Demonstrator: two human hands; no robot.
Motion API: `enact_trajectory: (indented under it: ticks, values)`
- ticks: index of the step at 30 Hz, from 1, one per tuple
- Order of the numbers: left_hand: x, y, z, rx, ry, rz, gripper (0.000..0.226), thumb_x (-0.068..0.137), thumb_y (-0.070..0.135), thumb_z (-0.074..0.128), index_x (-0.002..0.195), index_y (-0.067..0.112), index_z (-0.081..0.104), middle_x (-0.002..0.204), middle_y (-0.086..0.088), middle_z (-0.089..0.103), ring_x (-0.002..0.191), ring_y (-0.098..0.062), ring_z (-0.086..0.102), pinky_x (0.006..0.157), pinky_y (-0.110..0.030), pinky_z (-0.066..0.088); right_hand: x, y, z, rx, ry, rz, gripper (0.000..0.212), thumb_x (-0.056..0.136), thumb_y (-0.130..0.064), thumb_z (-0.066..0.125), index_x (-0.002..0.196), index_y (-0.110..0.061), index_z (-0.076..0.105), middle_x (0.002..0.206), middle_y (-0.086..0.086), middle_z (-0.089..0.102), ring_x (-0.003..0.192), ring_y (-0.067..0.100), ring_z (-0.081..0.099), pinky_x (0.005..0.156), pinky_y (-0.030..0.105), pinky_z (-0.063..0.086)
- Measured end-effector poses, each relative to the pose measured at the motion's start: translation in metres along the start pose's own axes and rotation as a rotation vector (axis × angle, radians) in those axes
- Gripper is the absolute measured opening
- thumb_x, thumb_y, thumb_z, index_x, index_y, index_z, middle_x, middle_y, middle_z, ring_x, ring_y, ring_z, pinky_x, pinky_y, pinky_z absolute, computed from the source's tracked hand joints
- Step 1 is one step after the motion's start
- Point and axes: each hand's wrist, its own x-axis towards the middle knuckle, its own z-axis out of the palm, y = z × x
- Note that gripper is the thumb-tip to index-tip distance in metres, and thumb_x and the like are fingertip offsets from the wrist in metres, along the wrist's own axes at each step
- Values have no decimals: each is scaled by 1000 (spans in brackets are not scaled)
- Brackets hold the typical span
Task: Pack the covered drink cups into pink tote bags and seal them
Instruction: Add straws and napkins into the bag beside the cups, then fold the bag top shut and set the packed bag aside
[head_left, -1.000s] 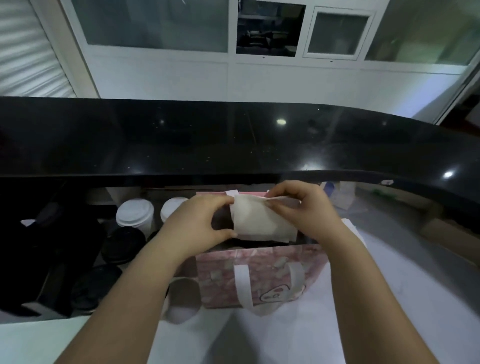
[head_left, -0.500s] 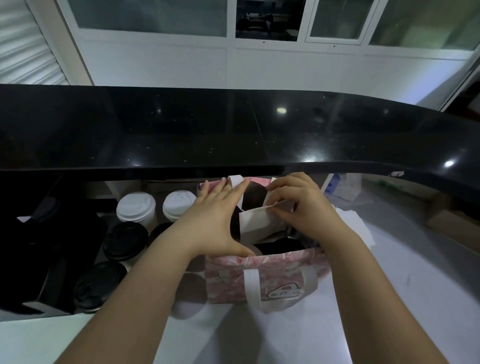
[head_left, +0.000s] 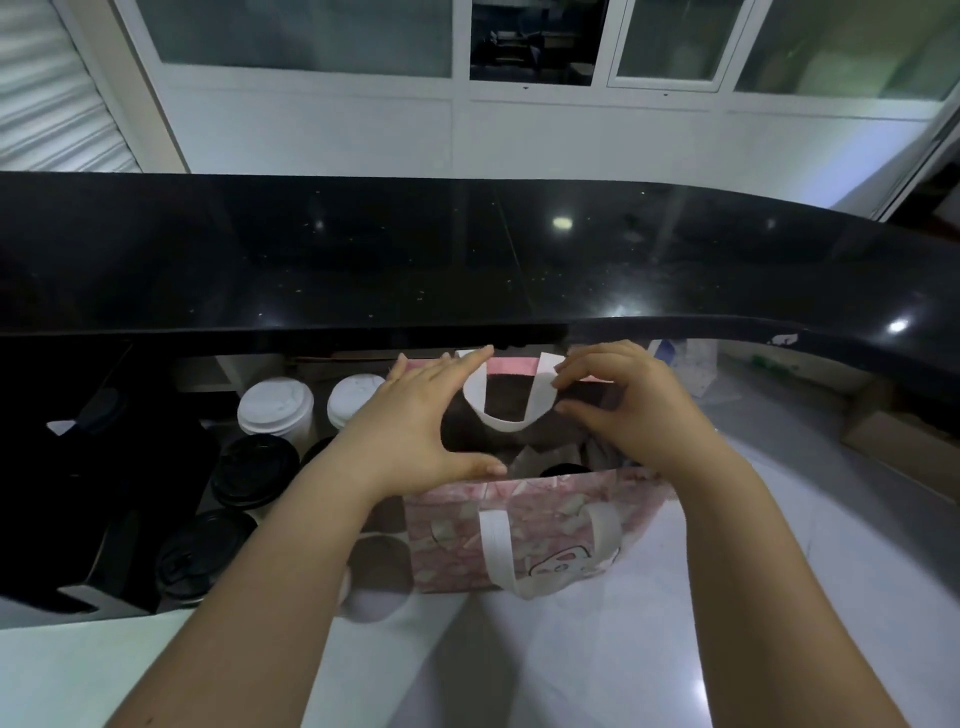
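Both hands let the white paper (head_left: 525, 460) sink into the pink tote bag (head_left: 535, 525). Left hand (head_left: 415, 415) lies flat, fingers (head_left: 457, 364) straight, at 9 o'clock; right hand (head_left: 628, 405) pinches the far handle (head_left: 498, 423).

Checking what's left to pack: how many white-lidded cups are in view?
2, both left of the bag: the outer cup, and the inner cup beside the left hand. Others may hide behind the left arm or inside the bag.

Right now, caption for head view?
Left hand spans mouth of pink tote bag; right hand pinches its handle, cups alongside.
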Motion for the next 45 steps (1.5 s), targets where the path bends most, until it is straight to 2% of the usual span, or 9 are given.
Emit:
enact_trajectory:
  ticks: [6, 10, 15, 18, 27, 32, 35, 39, 45]
  values:
    - [-24, -12, 7, -347, 337, -95, 57, 76, 61, 66, 131, 52, 52, 140, 22, 52, 142, -8, 34, 119, -45, 22, -32, 24, -9, 378, 179, 203, 25, 79, -27, 76, 97, -43, 69, 101, -20, 68, 94, 3, 62, 75, 13, 51]
    - [-55, -24, 20, -662, 431, -60, 55, 76, 52, 75, 128, 41, 61, 139, 17, 56, 136, -5, 44, 109, -34, 36, -68, 58, -4, 828, 310, 329, 32, 83, -25, 65, 115, -25, 66, 114, -2, 68, 106, 20, 65, 86, 31, 56]
    - [-88, -32, 55, -899, 389, -196, 79, 57, 54, 89, 128, 46, 57, 136, 10, 60, 128, -11, 54, 105, -34, 46, -101, 81, 9, 887, 63, 357, 46, 84, -17, 64, 129, -24, 59, 126, -8, 64, 113, 15, 62, 83, 24, 55]
    - [-97, -27, 79, -911, 409, -254, 69, 60, 47, 90, 123, 45, 62, 123, 7, 68, 114, -13, 64, 92, -27, 54, -106, 76, 25, 986, 0, 331, 55, 74, -7, 76, 125, -24, 64, 122, 2, 67, 109, 19, 65, 82, 31, 57]
    - [-93, -3, 98, -890, 584, -369, 22, 85, 9, 70, 94, 29, 72, 89, 11, 76, 84, -3, 71, 72, -14, 53, -110, 42, 64, 1017, 383, 448, 11, 78, -25, 70, 84, -19, 76, 82, 7, 73, 77, 20, 68, 69, 33, 57]
    - [-98, 2, 98, -934, 678, -425, 20, 88, 12, 67, 100, 27, 72, 94, 8, 77, 92, -10, 71, 84, -28, 57, -112, 33, 70, 988, 335, 467, 40, 84, -36, 59, 112, -9, 70, 104, 5, 74, 100, 23, 69, 83, 36, 58]
    - [-102, 2, 96, -959, 664, -458, 19, 91, 12, 64, 102, 25, 73, 99, 2, 76, 97, -18, 71, 89, -42, 56, -113, 29, 69, 991, 344, 418, 26, 87, -30, 58, 106, -15, 68, 97, 2, 74, 92, 21, 70, 78, 34, 58]
    - [-105, 12, 90, -992, 683, -385, 16, 86, 25, 68, 97, 33, 75, 101, 2, 76, 97, -16, 71, 84, -32, 57, -116, 26, 64, 978, 386, 353, 4, 88, -32, 58, 90, -30, 61, 87, -4, 69, 83, 18, 65, 72, 36, 56]
    - [-109, 11, 85, -974, 668, -355, 10, 76, 29, 71, 81, 34, 77, 92, 6, 75, 88, -11, 71, 74, -26, 56, -118, 38, 52, 919, 300, 273, 19, 94, -18, 58, 79, -29, 63, 78, -9, 65, 75, 10, 62, 64, 23, 54]
